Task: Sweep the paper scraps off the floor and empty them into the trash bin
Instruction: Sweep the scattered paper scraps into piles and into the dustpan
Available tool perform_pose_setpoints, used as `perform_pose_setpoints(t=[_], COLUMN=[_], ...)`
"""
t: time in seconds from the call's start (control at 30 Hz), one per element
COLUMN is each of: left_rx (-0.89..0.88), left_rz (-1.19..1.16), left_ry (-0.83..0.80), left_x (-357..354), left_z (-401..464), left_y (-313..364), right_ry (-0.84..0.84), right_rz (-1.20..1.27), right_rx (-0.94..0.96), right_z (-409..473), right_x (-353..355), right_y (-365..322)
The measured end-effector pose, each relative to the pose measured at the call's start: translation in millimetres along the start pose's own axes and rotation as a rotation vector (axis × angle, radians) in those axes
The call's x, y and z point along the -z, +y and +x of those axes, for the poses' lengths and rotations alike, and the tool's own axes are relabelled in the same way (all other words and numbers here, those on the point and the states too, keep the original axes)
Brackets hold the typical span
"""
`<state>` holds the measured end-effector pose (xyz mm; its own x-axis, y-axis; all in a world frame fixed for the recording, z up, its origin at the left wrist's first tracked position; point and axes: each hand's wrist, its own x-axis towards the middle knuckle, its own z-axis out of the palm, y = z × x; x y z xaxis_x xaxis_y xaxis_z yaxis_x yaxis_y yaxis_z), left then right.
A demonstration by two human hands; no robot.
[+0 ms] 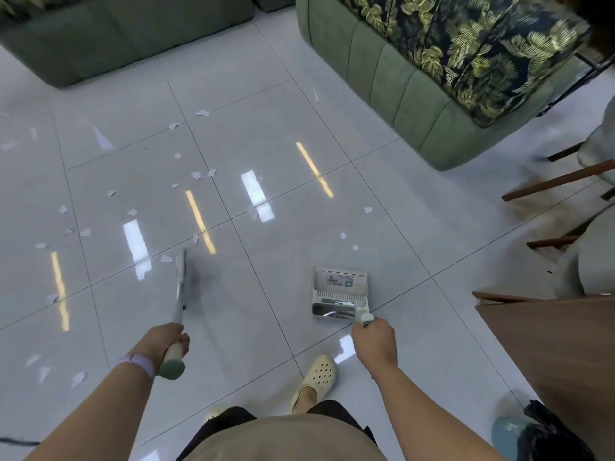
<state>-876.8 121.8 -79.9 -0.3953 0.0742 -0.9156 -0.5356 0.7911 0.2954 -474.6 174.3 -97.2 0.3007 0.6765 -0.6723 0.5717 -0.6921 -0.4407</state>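
Paper scraps [133, 212] are lying scattered over the left half of the tiled floor [382, 211], mostly beyond the left hand [169, 341], which is gripping the broom [179, 287] by its handle. Further right, the right hand [376, 341] is clasping the dustpan [339, 291] handle, the pan sitting on the floor just ahead of it. The trash bin [509, 434] is standing at the floor's bottom right corner.

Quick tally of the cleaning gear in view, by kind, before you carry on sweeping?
Broom: 1, held by the left hand
Dustpan: 1, held by the right hand
Trash bin: 1, lined with a black bag
Total: 3
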Motion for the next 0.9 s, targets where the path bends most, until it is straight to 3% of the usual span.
perform_pose_setpoints(t=[0.17,0.33,0.5,0.73,0.9], left_rx=[0.077,0.143,0.181,0.284,0.382], left_rz=[0.08,0.113,0.195,0.388,0.295], left_ry=[-0.199,-0.511,-0.697,-0.792,-0.76], left_x=[-22,-118,-219,-320,-322], left_z=[-25,-72,-102,-97,-70], left_y=[9,23,28,32,66], right_ry=[-0.026,-0.014,0.003,0.016,0.002], right_rz=[0.032,0.042,-0.001,-0.025,-0.099], right_rx=[0.014,0.009,-0.024,-0.094,-0.153], right_z=[16,16,5,-9,-24], right_x=[-2,2,8,19,5], right_y=[-18,-20,-15,-3,-2])
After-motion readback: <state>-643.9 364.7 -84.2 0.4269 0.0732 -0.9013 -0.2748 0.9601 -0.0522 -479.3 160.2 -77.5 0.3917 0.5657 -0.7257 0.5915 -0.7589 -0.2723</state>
